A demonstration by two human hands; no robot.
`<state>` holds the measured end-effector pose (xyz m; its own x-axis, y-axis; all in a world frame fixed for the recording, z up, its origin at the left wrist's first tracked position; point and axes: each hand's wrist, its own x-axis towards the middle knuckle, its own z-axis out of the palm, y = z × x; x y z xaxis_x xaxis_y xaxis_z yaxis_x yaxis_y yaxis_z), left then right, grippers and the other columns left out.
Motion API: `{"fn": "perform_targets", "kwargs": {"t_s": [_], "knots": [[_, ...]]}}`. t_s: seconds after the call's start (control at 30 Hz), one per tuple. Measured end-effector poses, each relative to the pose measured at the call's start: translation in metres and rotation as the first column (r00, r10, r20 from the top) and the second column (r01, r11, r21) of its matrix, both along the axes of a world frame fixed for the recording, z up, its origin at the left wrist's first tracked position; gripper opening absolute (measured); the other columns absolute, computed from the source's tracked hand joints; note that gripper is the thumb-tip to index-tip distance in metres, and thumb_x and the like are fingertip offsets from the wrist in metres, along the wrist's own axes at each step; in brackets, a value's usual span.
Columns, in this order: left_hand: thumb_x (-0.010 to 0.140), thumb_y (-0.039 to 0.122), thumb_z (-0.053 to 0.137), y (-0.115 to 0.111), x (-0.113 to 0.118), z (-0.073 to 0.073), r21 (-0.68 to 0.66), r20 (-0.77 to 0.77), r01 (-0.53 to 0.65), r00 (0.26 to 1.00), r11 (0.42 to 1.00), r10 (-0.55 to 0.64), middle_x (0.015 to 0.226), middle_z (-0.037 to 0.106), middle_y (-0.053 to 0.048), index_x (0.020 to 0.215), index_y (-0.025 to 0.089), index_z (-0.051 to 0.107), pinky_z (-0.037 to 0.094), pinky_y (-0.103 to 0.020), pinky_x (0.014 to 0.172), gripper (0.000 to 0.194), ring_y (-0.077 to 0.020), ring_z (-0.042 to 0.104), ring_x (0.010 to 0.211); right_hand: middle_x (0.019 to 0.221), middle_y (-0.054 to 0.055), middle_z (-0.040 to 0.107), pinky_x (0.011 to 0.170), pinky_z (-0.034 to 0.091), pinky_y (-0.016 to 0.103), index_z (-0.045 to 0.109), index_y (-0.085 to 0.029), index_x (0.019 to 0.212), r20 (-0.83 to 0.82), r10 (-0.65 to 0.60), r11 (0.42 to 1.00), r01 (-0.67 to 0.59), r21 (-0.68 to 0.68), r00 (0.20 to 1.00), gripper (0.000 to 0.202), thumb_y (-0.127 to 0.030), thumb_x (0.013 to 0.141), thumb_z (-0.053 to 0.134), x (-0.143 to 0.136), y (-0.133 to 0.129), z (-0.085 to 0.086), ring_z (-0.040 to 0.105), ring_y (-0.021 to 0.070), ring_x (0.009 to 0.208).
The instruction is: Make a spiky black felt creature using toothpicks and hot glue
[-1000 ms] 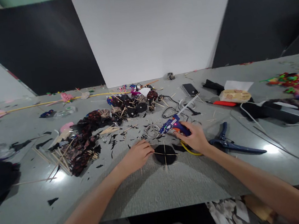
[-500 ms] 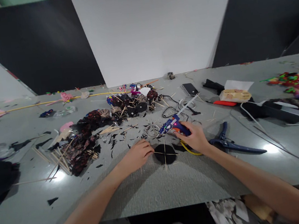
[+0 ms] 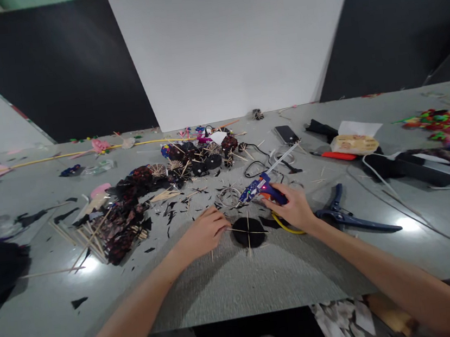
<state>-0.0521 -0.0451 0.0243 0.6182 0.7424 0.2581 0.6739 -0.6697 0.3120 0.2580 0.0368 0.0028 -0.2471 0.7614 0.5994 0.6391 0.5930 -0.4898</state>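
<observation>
A round black disc (image 3: 242, 238) lies flat on the grey table, with thin wooden sticks (image 3: 248, 223) crossed over it. Just left of the disc is my left hand (image 3: 207, 230), its fingers pinched together at the end of a stick that reaches the disc's edge. My right hand (image 3: 293, 206) is wrapped round a blue glue gun (image 3: 256, 187) with a small red light. The gun's nozzle points down and left, above the disc's far side, and a clear glue stick (image 3: 285, 157) stands out of its back.
Blue cutters (image 3: 348, 218) lie right of my right hand. Black scraps and loose sticks (image 3: 84, 240) cover the left side. Behind are several finished-looking black spiky pieces (image 3: 197, 158), a phone (image 3: 286, 134), an orange-handled knife (image 3: 338, 155) and a wipes pack (image 3: 355, 143).
My left hand has shifted slightly left and up, away from the disc. The glue gun and the disc stay in nearly the same places.
</observation>
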Motion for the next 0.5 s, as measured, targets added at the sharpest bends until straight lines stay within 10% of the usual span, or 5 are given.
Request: {"fn": "perform_targets", "kwargs": {"t_s": [0.5], "knots": [[0.091, 0.009, 0.055, -0.009, 0.004, 0.013, 0.037, -0.226, 0.14, 0.966, 0.989, -0.128, 0.109, 0.064, -0.01, 0.13, 0.022, 0.069, 0.048, -0.042, 0.097, 0.043, -0.0281, 0.055, 0.11, 0.108, 0.012, 0.078, 0.085, 0.062, 0.047, 0.07, -0.02, 0.119, 0.0, -0.003, 1.0, 0.003, -0.016, 1.0, 0.046, -0.055, 0.089, 0.07, 0.0, 0.0, 0.001, 0.076, 0.0312, 0.095]]}}
